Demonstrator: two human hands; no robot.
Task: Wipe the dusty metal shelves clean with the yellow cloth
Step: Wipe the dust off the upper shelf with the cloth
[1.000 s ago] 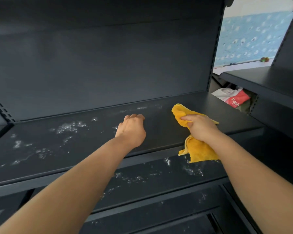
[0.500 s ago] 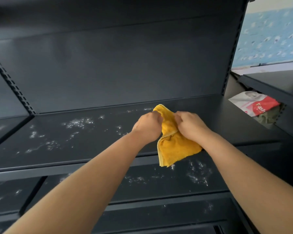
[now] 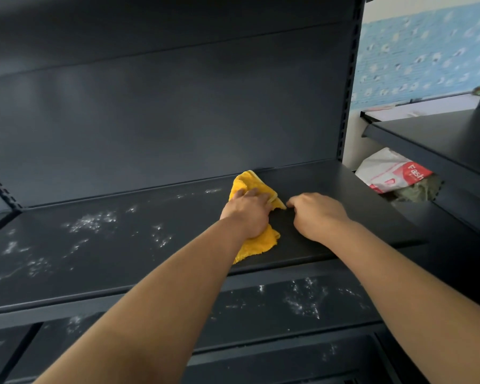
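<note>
The left hand [image 3: 247,213] lies flat, fingers straight, pressing on the crumpled yellow terry cloth [image 3: 251,182]. Just beside it, the right hand [image 3: 317,214] has curled fingers at the cloth's right corner; whether it pinches the cloth cannot be told. Both hands are on the dark grey metal shelf [image 3: 344,195]. White dust specks [image 3: 92,221] spread left of the left hand. A red-and-white plastic bag [image 3: 391,170] lies beyond the right hand.

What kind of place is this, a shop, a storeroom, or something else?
Probably a shop or stockroom, though I can't be sure: dark metal shelving with slotted uprights like retail display racks, flecked with white dust, and a printed plastic bag beside it.
</note>
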